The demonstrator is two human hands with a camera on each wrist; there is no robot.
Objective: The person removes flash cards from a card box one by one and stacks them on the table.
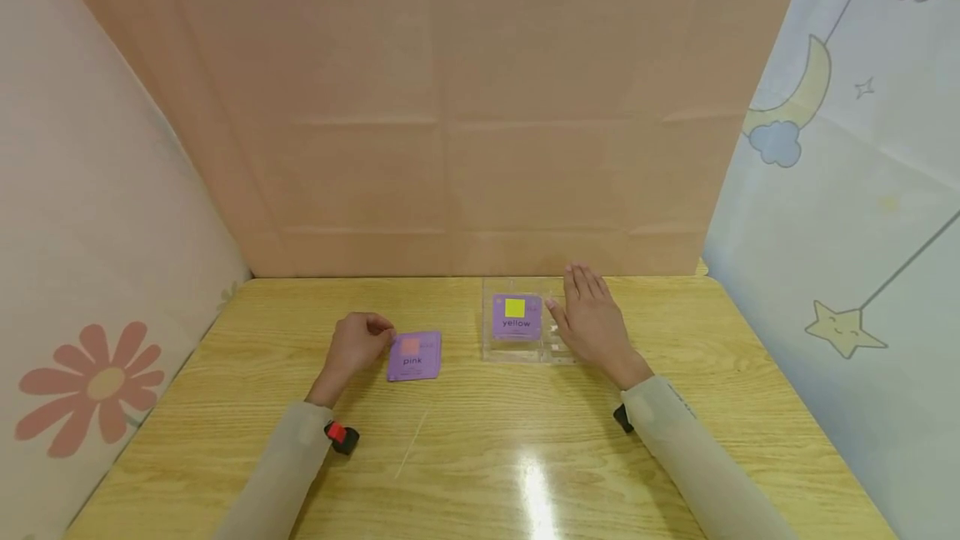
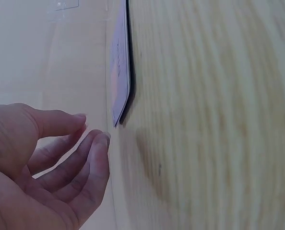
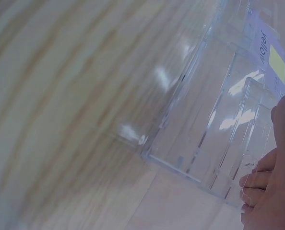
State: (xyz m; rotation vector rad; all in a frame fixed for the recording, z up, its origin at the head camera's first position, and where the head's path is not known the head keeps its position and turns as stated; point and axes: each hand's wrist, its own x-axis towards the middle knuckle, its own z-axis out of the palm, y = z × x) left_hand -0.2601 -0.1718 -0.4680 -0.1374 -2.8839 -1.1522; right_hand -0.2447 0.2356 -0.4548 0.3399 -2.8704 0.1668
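A stack of purple cards (image 1: 414,356), its top one marked "pink", lies on the table left of centre. My left hand (image 1: 358,343) is at the stack's upper left corner, fingers bent. In the left wrist view, a small gap shows between thumb (image 2: 63,123) and fingers, with nothing in it; the cards (image 2: 119,67) are just beyond. To the right stands a clear plastic box (image 1: 513,354) with compartments. A purple "yellow" card (image 1: 517,325) lies in its left compartment. With fingers straight, my right hand (image 1: 595,325) lies along the box's right side and hides part of it.
A thin pale strip (image 1: 411,445) lies on the wooden table (image 1: 465,473) in front of the pink stack. Brown paper (image 1: 450,148) rises behind the table's far edge. Patterned cloth walls (image 1: 885,215) flank both sides.
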